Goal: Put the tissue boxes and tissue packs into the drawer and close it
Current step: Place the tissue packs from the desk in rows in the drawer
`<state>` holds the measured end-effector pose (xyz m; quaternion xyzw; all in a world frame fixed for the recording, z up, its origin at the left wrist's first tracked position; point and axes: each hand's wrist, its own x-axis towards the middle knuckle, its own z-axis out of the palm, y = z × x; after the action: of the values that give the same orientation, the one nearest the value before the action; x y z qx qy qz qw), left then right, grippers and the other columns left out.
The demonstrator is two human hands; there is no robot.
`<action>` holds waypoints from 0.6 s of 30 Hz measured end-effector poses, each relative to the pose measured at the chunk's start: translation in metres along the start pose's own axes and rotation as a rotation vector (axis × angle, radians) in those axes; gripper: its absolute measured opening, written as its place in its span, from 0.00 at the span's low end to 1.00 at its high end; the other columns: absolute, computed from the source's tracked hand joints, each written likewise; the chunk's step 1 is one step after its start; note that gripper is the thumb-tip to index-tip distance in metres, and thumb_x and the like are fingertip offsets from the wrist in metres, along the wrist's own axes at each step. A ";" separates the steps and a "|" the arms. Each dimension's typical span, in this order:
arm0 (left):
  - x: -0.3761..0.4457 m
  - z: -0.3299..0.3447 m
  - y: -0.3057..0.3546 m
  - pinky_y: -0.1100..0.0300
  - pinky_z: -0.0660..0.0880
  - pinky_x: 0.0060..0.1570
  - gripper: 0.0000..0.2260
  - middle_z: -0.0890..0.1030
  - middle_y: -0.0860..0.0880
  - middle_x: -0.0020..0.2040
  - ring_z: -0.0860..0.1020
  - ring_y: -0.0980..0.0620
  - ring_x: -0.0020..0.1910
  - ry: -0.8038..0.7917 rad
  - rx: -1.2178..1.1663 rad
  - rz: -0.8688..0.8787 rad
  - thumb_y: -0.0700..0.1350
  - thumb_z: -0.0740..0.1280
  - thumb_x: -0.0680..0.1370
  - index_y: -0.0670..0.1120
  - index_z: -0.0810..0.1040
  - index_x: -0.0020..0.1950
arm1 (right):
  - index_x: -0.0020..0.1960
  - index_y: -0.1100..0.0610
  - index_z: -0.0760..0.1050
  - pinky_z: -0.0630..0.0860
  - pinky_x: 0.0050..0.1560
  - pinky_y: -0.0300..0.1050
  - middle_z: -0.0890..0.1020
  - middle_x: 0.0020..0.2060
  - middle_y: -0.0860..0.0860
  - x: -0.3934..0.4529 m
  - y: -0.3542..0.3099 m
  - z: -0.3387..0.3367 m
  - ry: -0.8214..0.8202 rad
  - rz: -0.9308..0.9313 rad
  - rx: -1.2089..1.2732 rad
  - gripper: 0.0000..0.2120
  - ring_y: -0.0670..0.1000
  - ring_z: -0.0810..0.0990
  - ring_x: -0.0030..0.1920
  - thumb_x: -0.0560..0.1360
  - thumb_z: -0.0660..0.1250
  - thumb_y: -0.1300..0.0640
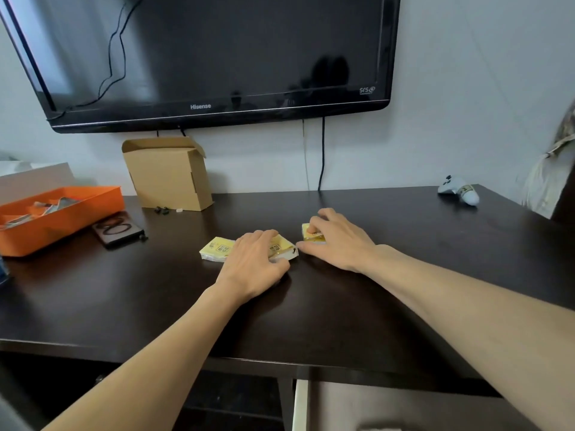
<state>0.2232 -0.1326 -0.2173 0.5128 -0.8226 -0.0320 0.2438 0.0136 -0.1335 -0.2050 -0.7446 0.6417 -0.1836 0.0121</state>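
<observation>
Reaching across the dark tabletop [389, 275], both hands lie on yellow tissue packs near its middle. The left hand [253, 262] lies flat with fingers spread over two packs set side by side [217, 248], not yet gripping them. The right hand [334, 241] covers a third pack [308, 230] at about 2 o'clock from the others, fingers curled over it; whether it has a grip, I cannot tell.

The packs are thin, soft-looking, film-wrapped rectangles, and the tabletop is smooth and glossy — so a flat palm may just slide them, or lift one and leave its neighbour behind. The drawer [404, 405] stands open below the front edge at 5 o'clock; its pale inside is only partly visible. A pack carried loosely could catch the tabletop's lip and fall short of it.
</observation>
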 end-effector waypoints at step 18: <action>-0.034 -0.024 0.025 0.52 0.73 0.60 0.26 0.77 0.51 0.61 0.75 0.52 0.60 0.137 -0.246 0.087 0.55 0.73 0.71 0.51 0.72 0.67 | 0.55 0.38 0.70 0.71 0.50 0.52 0.77 0.53 0.47 -0.121 0.014 -0.059 -0.186 0.026 0.028 0.14 0.50 0.69 0.57 0.74 0.68 0.36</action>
<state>0.2252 -0.0869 -0.2008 0.4437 -0.8153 -0.0870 0.3617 -0.0304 -0.0067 -0.1848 -0.7498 0.6447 -0.1224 0.0847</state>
